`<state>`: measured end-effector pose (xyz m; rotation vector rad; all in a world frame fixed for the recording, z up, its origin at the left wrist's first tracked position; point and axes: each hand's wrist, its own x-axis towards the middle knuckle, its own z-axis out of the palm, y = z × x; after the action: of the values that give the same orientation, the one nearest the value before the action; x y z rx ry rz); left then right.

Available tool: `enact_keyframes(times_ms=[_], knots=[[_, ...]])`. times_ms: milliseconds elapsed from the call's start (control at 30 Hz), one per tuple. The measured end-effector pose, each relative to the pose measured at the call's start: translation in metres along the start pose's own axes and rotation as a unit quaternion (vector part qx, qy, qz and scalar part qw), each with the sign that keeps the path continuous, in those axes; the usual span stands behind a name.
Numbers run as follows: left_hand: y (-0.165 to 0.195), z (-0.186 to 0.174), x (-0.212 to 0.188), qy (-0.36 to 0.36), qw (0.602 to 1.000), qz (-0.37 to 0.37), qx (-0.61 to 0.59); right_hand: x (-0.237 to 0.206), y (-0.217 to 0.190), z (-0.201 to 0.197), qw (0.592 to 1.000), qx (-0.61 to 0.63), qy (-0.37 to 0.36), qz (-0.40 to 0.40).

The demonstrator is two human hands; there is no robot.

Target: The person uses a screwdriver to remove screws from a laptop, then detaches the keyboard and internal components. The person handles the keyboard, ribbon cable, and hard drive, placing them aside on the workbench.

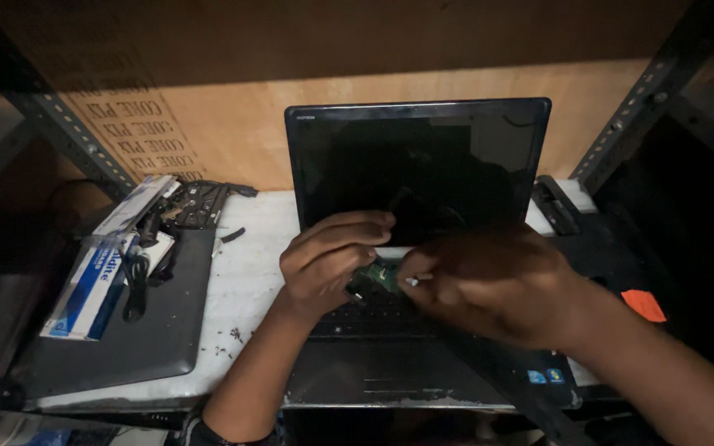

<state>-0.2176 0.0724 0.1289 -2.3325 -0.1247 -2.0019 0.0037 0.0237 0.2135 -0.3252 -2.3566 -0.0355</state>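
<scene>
Currently mid-job, centre frame: left hand (328,260) pinches a small green circuit board (376,274) over the open laptop (423,248) keyboard; right hand (489,285) closes on something small at the board's edge, can't tell what. Board not yet seated or set down.

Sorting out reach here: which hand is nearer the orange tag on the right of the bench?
Right. The right hand is over the laptop keyboard, just left of the orange tag; the left hand is farther left.
</scene>
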Motion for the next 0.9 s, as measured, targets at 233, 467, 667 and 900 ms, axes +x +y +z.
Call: enact_keyframes(times_ms=[233, 467, 667, 900], knots=[[0.0014, 0.0016, -0.0013, -0.007, 1.0, -0.014, 0.005, 0.0008, -0.0015, -0.004, 0.998, -0.017, -0.061, 0.007], [0.0, 0.0042, -0.0027, 0.0, 1.0, -0.007, 0.003, -0.0002, -0.0009, -0.0039, 0.997, 0.068, -0.02, 0.013], [-0.0007, 0.0051, -0.0041, -0.002, 1.0, -0.011, 0.012, -0.0028, 0.0018, -0.0012, 0.997, -0.02, -0.074, 0.029], [-0.0012, 0.0063, -0.005, -0.001, 1.0, -0.014, 0.018, -0.004, 0.0038, 0.0024, 1.0, 0.01, 0.012, 0.0]])
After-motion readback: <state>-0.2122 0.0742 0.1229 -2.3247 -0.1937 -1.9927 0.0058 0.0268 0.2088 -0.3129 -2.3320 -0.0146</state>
